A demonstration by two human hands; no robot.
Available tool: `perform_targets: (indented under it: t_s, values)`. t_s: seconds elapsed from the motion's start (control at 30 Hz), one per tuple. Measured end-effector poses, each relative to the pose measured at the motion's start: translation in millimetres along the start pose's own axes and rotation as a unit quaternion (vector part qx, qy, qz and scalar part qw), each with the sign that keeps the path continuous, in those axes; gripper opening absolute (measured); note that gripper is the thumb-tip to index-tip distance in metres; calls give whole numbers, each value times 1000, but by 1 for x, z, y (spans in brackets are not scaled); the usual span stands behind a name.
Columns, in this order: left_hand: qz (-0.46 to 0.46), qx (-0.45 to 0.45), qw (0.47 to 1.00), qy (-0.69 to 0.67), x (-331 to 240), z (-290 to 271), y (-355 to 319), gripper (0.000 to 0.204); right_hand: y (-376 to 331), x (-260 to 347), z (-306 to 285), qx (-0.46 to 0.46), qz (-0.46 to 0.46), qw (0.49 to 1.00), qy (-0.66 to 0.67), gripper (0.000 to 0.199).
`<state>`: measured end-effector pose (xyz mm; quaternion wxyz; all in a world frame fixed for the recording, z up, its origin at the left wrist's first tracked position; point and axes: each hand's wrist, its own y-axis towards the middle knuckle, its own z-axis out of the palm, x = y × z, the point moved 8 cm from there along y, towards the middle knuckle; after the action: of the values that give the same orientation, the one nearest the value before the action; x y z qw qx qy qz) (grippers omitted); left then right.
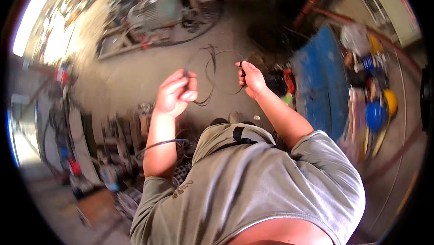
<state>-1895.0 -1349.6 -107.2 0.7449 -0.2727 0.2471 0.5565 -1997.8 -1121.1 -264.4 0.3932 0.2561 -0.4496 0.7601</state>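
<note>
A thin dark cable (214,66) hangs in loose loops between my two hands, out in front of my body. My left hand (177,92) pinches one side of the loops with bent fingers. The other side runs into my right hand (252,80), whose fingers are wrapped round it with the thumb on top. Both hands are held above the floor and apart from each other. Motion blur hides the cable's ends.
A large ribbed electric motor (156,12) on a frame stands ahead to the left. At right is a worn blue panel (323,87), with a blue helmet (376,116) and a yellow helmet (391,102) beyond it. Metal parts (117,134) crowd the left, near my arm.
</note>
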Motion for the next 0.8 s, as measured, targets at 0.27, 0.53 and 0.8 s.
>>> perform_targets:
  t_s: [0.27, 0.53, 0.8]
  values:
    - [-185, 154, 967, -87, 55, 15, 128, 22, -198, -6, -240, -269, -155, 905, 291, 27]
    - [-442, 171, 862, 180, 326, 99, 106, 27, -564, -203, -253, -218, -475, 668, 530, 31]
    - [-604, 390, 642, 268, 562, 325, -183, 27, -814, -389, -198, -549, -496, 491, 460, 31]
